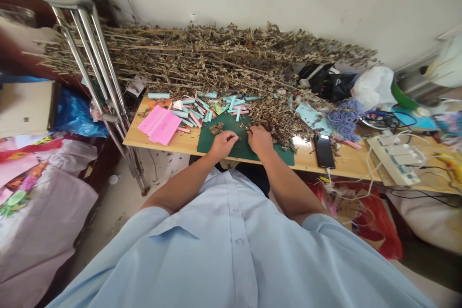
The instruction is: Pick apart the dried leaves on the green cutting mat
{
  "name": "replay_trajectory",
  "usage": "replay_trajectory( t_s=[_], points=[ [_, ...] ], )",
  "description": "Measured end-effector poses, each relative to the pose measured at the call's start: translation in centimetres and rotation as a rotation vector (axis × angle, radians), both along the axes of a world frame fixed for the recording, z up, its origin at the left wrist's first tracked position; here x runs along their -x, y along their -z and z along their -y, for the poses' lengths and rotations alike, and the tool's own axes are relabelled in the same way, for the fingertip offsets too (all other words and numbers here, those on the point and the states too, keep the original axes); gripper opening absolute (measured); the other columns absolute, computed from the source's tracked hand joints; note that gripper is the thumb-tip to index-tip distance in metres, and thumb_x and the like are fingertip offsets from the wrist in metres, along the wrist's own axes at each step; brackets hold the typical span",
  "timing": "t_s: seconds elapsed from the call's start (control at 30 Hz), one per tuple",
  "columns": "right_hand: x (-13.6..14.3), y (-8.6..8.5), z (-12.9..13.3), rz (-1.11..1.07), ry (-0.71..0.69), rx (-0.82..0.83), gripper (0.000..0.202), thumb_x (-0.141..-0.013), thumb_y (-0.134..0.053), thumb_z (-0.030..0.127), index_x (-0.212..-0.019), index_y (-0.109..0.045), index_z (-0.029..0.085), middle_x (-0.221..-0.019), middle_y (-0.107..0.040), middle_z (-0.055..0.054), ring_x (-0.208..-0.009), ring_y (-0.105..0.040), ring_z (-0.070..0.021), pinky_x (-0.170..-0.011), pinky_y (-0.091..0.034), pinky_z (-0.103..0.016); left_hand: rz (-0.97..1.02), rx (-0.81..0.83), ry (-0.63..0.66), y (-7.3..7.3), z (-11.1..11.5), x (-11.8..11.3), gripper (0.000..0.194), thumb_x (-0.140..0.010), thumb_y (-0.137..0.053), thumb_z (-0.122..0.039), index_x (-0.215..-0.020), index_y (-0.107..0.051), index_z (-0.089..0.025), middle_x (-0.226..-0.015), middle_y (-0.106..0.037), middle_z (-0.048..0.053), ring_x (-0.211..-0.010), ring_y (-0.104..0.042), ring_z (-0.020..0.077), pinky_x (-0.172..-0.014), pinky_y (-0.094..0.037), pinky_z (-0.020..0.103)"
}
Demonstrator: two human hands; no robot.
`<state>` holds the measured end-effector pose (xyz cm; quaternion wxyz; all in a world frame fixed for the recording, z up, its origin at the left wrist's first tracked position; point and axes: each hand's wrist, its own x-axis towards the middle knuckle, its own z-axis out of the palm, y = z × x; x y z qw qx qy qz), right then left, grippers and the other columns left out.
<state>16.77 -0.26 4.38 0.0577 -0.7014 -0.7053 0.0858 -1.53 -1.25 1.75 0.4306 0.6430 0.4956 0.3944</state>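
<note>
At the far left, silver metal crutches with grey padded tops [86,57] stand before long brown bundles of dried leafy stalks [224,55], which stretch along the wall at the back of a pale wooden table [139,135]. Next come bright pink sheets of paper [160,125], then scattered light-blue and pink paper rolls [191,114]. On a dark green flat mat [206,142] sits a small brown clump of crumbled dried leaf [216,128], just beyond the left hand [223,144], whose thumb and fingertips come together in a pinch; whether anything is between them I cannot tell. Right of it, the right hand [260,140] has its fingers bent down at the near-left edge of a loose brown heap of dried leaves [276,120]; I cannot tell whether it grips any. Further right lie a black rectangular phone [325,151], a tangle of violet-blue yarn [344,120] and a white plastic power strip [393,159]
</note>
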Motion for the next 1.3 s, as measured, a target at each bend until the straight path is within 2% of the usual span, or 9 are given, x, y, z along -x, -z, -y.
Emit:
replay_trajectory(
  t_s=[0.1,0.27,0.4,0.5,0.67,0.97,1.17,1.3],
  points=[
    [0.1,0.1,-0.3,-0.043,-0.067,-0.050,0.028,-0.096,-0.043,0.027,-0.110,-0.066,0.017,-0.106,-0.064,-0.014,-0.096,-0.061,-0.0259,-0.086,-0.046,-0.035,0.008,0.001,0.003,0.0,0.1,0.0,0.020,-0.088,-0.057,-0.033,-0.085,-0.069,-0.016,-0.070,-0.064,0.001,-0.069,-0.058,0.0134,-0.069,-0.045,0.025],
    [0.6,0.3,-1.9,-0.118,-0.102,-0.123,0.027,-0.093,-0.046,0.025,-0.108,-0.068,0.016,-0.103,-0.066,-0.013,-0.097,-0.060,-0.0249,-0.091,-0.046,-0.035,0.026,-0.002,0.002,0.1,0.0,0.0,0.020,-0.088,-0.057,-0.032,-0.085,-0.069,-0.016,-0.070,-0.064,0.001,-0.068,-0.058,0.0129,-0.069,-0.045,0.025],
    [0.3,0.1,-3.0,-0.187,-0.104,-0.153,0.033,-0.089,-0.054,0.027,-0.120,-0.065,0.019,-0.110,-0.065,-0.011,-0.100,-0.061,-0.0248,-0.094,-0.046,-0.036,0.020,0.010,0.003,0.0,0.0,0.1,0.020,-0.087,-0.058,-0.033,-0.083,-0.068,-0.016,-0.068,-0.063,0.001,-0.067,-0.057,0.0128,-0.068,-0.045,0.025],
    [-0.6,-0.2,-2.7,-0.213,-0.069,-0.187,0.039,-0.086,-0.058,0.027,-0.125,-0.062,0.020,-0.119,-0.062,-0.011,-0.104,-0.061,-0.0249,-0.096,-0.047,-0.038,0.020,0.009,0.010,0.0,0.0,0.2,0.020,-0.087,-0.058,-0.033,-0.084,-0.069,-0.016,-0.068,-0.063,0.000,-0.068,-0.057,0.0129,-0.069,-0.045,0.025],
    [-1.8,0.0,-1.7,-0.203,-0.107,-0.067,0.044,-0.080,-0.064,0.022,-0.124,-0.062,0.019,-0.124,-0.060,-0.011,-0.104,-0.062,-0.0241,-0.097,-0.047,-0.038,0.036,0.014,0.014,0.0,0.1,0.2,0.021,-0.088,-0.057,-0.034,-0.085,-0.069,-0.016,-0.068,-0.063,0.000,-0.069,-0.058,0.0131,-0.069,-0.045,0.025],
    [-1.3,0.5,-2.6,-0.134,-0.140,-0.066,0.050,-0.081,-0.053,0.010,-0.130,-0.058,0.015,-0.129,-0.061,-0.012,-0.119,-0.055,-0.0240,-0.105,-0.041,-0.036,0.024,0.027,0.019,-0.3,0.1,0.2,0.021,-0.087,-0.058,-0.033,-0.086,-0.069,-0.016,-0.069,-0.063,0.001,-0.069,-0.059,0.0134,-0.069,-0.046,0.025],
    [-0.2,0.7,-3.2,-0.091,-0.135,-0.037,0.043,-0.084,-0.049,0.011,-0.124,-0.062,0.016,-0.118,-0.066,-0.012,-0.110,-0.060,-0.0238,-0.100,-0.044,-0.035,0.049,0.030,0.014,-0.2,0.2,0.2,0.020,-0.087,-0.058,-0.033,-0.085,-0.069,-0.016,-0.070,-0.064,0.001,-0.069,-0.058,0.0131,-0.069,-0.045,0.025],
    [0.6,0.0,-3.1,-0.106,-0.139,-0.065,0.045,-0.086,-0.050,0.015,-0.130,-0.057,0.016,-0.125,-0.061,-0.012,-0.111,-0.059,-0.0247,-0.100,-0.043,-0.036,0.070,0.023,0.027,0.0,0.2,0.2,0.020,-0.087,-0.058,-0.033,-0.084,-0.068,-0.016,-0.070,-0.063,0.001,-0.070,-0.058,0.0131,-0.070,-0.045,0.025]
  ],
)
